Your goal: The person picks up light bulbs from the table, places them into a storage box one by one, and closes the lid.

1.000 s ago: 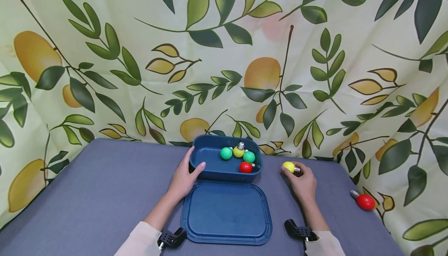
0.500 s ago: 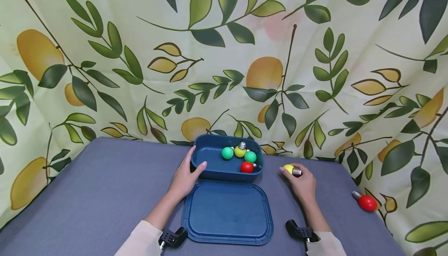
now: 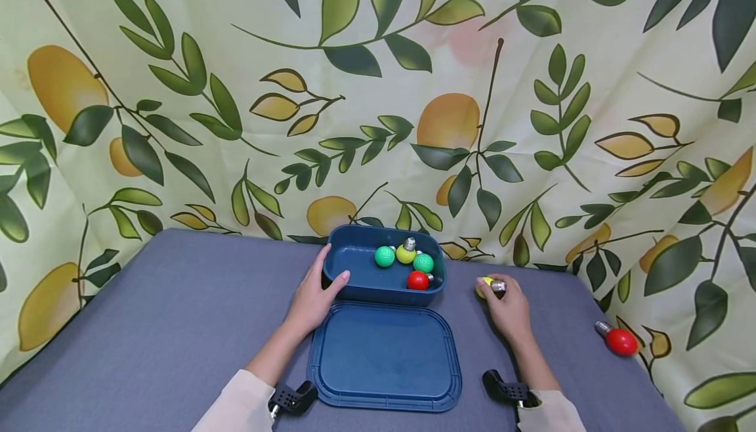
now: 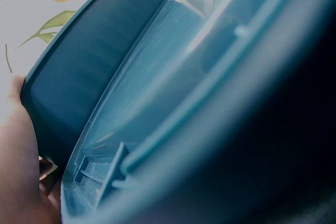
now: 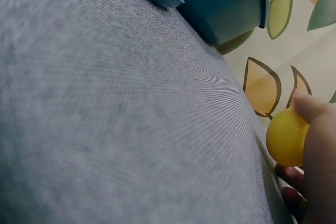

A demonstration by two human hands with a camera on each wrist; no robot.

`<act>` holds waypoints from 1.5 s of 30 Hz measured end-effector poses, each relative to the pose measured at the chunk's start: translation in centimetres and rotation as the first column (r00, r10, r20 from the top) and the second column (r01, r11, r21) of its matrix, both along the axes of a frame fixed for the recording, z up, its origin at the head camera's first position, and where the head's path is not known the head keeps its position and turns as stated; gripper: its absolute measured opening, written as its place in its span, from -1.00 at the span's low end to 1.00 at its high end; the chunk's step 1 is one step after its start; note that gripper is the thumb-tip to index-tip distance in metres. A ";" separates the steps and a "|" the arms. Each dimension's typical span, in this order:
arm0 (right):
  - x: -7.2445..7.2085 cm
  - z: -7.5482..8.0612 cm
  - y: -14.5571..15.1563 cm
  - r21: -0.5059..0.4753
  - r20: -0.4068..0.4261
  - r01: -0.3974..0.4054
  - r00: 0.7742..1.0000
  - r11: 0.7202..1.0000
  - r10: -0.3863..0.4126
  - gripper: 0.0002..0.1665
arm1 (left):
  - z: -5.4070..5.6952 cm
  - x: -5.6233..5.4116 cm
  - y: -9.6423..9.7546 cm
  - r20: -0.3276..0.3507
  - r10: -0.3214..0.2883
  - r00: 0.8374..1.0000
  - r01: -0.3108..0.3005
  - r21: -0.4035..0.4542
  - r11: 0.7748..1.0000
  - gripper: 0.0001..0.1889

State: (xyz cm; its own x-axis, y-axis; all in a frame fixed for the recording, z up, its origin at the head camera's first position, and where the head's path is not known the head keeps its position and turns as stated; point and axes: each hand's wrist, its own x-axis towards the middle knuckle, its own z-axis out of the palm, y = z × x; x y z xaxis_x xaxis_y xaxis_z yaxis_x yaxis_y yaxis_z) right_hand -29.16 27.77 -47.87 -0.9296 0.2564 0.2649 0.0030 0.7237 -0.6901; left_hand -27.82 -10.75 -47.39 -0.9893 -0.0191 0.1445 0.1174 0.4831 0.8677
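My right hand (image 3: pixel 509 307) pinches a yellow light bulb (image 3: pixel 484 287) with a silver screw base, close to the table, right of the box. In the right wrist view the yellow globe shows between thumb and fingers. My left hand (image 3: pixel 310 301) holds the left end of an uncovered blue plastic box (image 3: pixel 354 293), thumb at its front corner and fingers along its side. Inside the box's right half lie two green bulbs (image 3: pixel 385 257), a yellow bulb (image 3: pixel 405 253) and a red bulb (image 3: pixel 417 280). The left wrist view shows the box wall (image 4: pixel 79 82) beside the hand.
A blue lid (image 3: pixel 385 356) lies flat in front of the box. Another red bulb (image 3: pixel 621 341) lies near the right edge of the grey cloth-covered table (image 3: pixel 177 327). A fabric backdrop (image 3: pixel 366 104) printed with leaves and fruit hangs right behind the box.
The yellow bulb in my right hand has turned a little, its screw base now tipped more upward. The left hand and box hold still; the head view has shifted slightly.
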 end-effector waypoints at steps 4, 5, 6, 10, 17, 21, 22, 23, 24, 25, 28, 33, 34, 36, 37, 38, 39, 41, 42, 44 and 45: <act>0.1 0.2 0.0 -0.023 0.062 -0.050 0.997 0.999 0.051 -0.37 | 0.0 0.0 0.0 -0.003 0.002 1.000 -0.002 0.000 1.000 -0.19; 0.2 0.2 0.0 -0.022 0.074 -0.058 0.996 0.998 0.059 -0.35 | 0.0 0.0 0.0 -0.003 0.002 1.000 -0.002 0.000 1.000 -0.20; 0.2 0.2 0.0 -0.022 0.082 -0.063 0.995 0.998 0.065 -0.34 | 0.0 0.0 0.0 -0.003 0.002 1.000 -0.002 0.000 1.000 -0.20; 0.2 0.3 0.0 -0.020 0.090 -0.067 0.994 0.998 0.069 -0.35 | 0.0 0.0 0.0 -0.006 0.002 1.000 -0.002 0.004 1.000 -0.20; 0.3 0.5 -0.4 0.037 0.102 -0.069 0.993 0.997 0.065 -0.52 | 0.0 0.0 -0.1 -0.012 -0.001 1.000 0.001 0.001 1.000 -0.20; 0.3 0.5 -0.4 0.081 0.103 -0.082 0.992 0.993 0.074 -0.53 | 0.0 0.0 0.0 -0.009 -0.001 1.000 0.001 -0.006 1.000 -0.20; 0.3 0.5 -0.4 0.092 0.100 -0.086 0.992 0.992 0.077 -0.51 | 0.0 0.0 0.0 -0.007 0.000 1.000 0.000 -0.006 1.000 -0.19; 0.4 0.5 -0.3 0.100 0.094 -0.089 0.992 0.991 0.080 -0.49 | 0.1 0.0 0.0 -0.005 0.000 1.000 0.000 -0.008 1.000 -0.19; 0.4 0.6 -0.3 0.104 0.088 -0.093 0.993 0.990 0.084 -0.47 | 0.1 0.0 0.0 -0.005 0.000 1.000 0.000 -0.009 1.000 -0.19; 0.4 0.6 -0.3 0.106 0.083 -0.095 0.993 0.990 0.086 -0.45 | 0.1 0.0 0.0 -0.003 0.001 1.000 -0.001 -0.008 1.000 -0.19; 0.5 0.5 -0.1 0.099 0.057 -0.093 0.995 0.991 0.088 -0.42 | 0.1 0.1 0.0 0.001 0.003 1.000 -0.003 -0.006 1.000 -0.19; 0.5 0.3 0.1 0.104 0.035 -0.089 0.996 0.991 0.086 -0.47 | 0.0 0.0 0.0 0.000 0.003 1.000 -0.003 -0.004 1.000 -0.18; 0.5 0.3 0.1 0.109 0.037 -0.088 0.996 0.990 0.085 -0.48 | 0.0 0.0 0.0 -0.001 0.002 1.000 -0.002 -0.003 1.000 -0.17; 0.5 0.3 0.1 0.119 0.038 -0.085 0.996 0.989 0.081 -0.49 | 0.0 0.0 0.0 -0.001 0.002 1.000 -0.002 -0.003 1.000 -0.18; 0.5 0.3 0.2 0.123 0.041 -0.082 0.996 0.989 0.078 -0.49 | 0.0 0.0 0.0 0.000 0.002 1.000 -0.002 -0.002 1.000 -0.18; 0.4 0.3 0.2 0.124 0.046 -0.080 0.996 0.989 0.074 -0.49 | 0.0 0.0 0.0 0.000 0.002 1.000 -0.002 -0.001 1.000 -0.18; 0.4 0.3 0.2 0.126 0.048 -0.077 0.996 0.989 0.072 -0.48 | 0.1 0.1 0.0 0.000 0.003 1.000 -0.003 -0.001 1.000 -0.18; 0.4 0.3 0.2 0.134 0.050 -0.071 0.997 0.988 0.065 -0.47 | 0.1 0.1 0.0 0.003 0.004 1.000 -0.004 0.000 1.000 -0.18; 0.4 0.3 0.2 0.137 0.051 -0.071 0.997 0.988 0.065 -0.46 | 0.1 0.1 0.0 0.005 0.005 1.000 -0.005 -0.001 1.000 -0.18; 0.3 0.4 0.1 0.140 0.056 -0.069 0.997 0.988 0.062 -0.45 | 0.1 0.1 0.1 0.008 0.007 1.000 -0.007 0.000 1.000 -0.18; 0.3 0.4 0.1 0.141 0.055 -0.071 0.996 0.987 0.063 -0.46 | 0.1 0.1 0.1 0.006 0.008 1.000 -0.008 0.000 1.000 -0.19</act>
State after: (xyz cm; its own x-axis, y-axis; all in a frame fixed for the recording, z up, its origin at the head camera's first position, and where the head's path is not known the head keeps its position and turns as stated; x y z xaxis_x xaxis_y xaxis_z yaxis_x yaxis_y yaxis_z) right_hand -28.82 27.91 -47.46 -0.9564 0.1559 0.2471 -0.0170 0.8146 -0.5797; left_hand -27.71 -10.66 -47.26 -0.9900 -0.0271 0.1388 0.1085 0.4840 0.8683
